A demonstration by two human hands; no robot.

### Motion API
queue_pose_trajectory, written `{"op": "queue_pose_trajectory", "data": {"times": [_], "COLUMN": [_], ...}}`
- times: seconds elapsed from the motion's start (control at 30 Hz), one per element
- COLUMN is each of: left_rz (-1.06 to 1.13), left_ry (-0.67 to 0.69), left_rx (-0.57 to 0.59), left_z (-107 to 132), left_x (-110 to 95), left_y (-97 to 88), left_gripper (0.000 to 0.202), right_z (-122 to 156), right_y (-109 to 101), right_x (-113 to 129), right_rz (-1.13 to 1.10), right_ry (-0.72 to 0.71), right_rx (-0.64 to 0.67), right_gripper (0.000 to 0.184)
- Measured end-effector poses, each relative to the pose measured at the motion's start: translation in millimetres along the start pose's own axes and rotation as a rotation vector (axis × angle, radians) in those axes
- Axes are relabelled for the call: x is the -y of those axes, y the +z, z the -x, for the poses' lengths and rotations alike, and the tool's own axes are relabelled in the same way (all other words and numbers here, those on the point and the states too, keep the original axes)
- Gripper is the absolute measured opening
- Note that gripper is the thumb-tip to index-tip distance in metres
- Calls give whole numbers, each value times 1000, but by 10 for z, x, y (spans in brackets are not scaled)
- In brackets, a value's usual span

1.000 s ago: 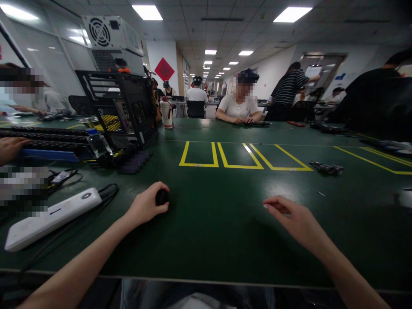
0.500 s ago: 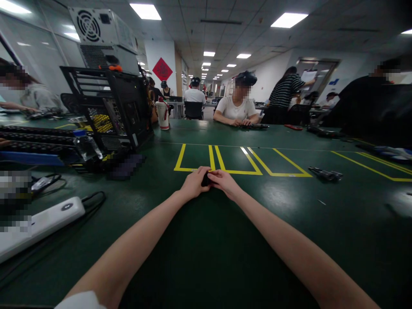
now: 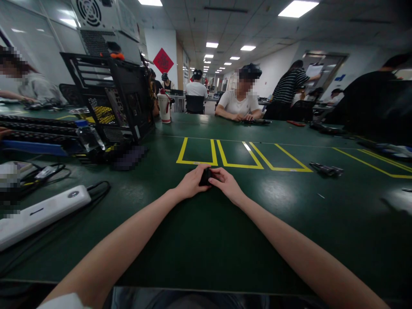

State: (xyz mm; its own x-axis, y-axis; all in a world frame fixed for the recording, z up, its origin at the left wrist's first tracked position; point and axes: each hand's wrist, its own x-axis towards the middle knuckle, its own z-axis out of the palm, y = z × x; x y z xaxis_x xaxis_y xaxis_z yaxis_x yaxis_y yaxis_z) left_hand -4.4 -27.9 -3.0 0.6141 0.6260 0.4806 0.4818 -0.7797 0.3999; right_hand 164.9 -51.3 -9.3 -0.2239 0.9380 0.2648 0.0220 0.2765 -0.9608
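Both my arms reach out over the dark green table. My left hand and my right hand meet at the middle of the table, fingers closed from either side round a small black object. The object is mostly hidden between my fingers, so its shape stays unclear. My hands rest just short of the yellow-outlined boxes taped on the table top.
A black open computer case and a water bottle stand at the left. A white power strip with black cables lies near the left front edge. A dark tool lies at the right. People sit across the table and behind.
A second ago my left hand held the black object alone at the near left and my right hand hovered empty. Both hands have since come together farther out on the object.
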Motion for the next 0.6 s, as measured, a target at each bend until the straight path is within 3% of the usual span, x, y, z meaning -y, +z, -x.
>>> {"op": "queue_pose_trajectory", "data": {"times": [0.17,0.33,0.6], "left_rz": [-33,-49,-79], "left_ry": [-22,5,-1], "left_rx": [4,-12,11], "left_z": [-6,12,21], "left_x": [27,13,2], "left_y": [34,32,22], "left_gripper": [62,61,60], "right_z": [5,9,8], "right_y": [0,34,21], "right_x": [11,27,4], "right_rz": [-64,-20,17], "right_ry": [-4,24,65], "right_rx": [35,-50,-31], "right_gripper": [32,22,30]}}
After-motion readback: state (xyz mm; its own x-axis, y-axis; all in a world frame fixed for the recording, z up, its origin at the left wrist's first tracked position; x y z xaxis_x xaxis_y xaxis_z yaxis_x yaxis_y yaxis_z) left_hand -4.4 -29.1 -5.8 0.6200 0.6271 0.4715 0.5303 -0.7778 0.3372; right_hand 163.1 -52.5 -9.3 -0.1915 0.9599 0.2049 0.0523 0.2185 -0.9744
